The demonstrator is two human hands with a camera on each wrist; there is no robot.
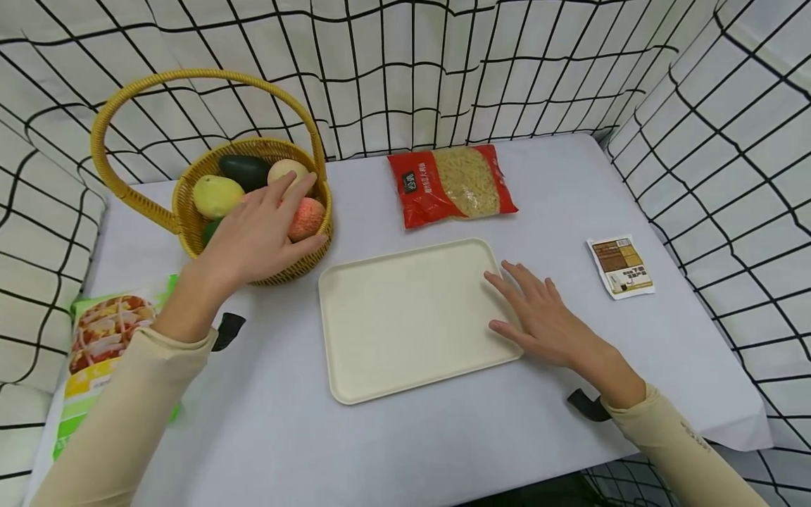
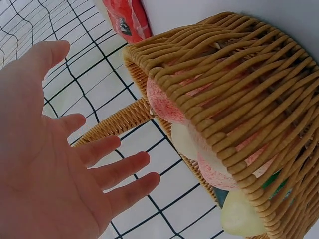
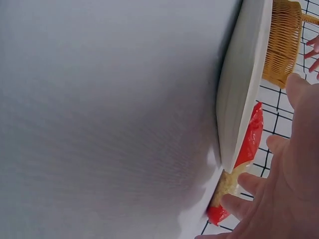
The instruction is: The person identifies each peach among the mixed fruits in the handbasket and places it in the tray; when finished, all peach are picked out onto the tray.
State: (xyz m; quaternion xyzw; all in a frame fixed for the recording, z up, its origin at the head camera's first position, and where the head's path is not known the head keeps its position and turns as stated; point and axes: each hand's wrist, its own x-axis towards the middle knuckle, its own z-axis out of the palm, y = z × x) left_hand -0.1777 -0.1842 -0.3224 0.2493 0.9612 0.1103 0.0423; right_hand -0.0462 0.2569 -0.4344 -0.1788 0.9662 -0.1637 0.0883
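Note:
My left hand (image 1: 262,229) hovers over a yellow wicker basket (image 1: 288,271), fingers spread and holding nothing; the left wrist view shows a gap between hand (image 2: 65,149) and basket rim. In the basket lie a yellow-green fruit (image 1: 217,196), a dark green vegetable (image 1: 243,171), a pale round item (image 1: 286,170) and reddish peach-like fruit (image 1: 307,217), partly hidden by my hand. My right hand (image 1: 545,317), fingers apart, is held at the right edge of a cream rectangular tray (image 1: 405,320). Nothing is in its grasp. No items lie on the tray.
A red bag of pasta (image 1: 453,184) lies behind the tray. A small brown-and-white packet (image 1: 621,267) is at the right. A green-and-white food bag (image 1: 104,345) lies at the left, partly under my left sleeve. Black wire mesh (image 1: 412,84) surrounds the white table (image 1: 285,451).

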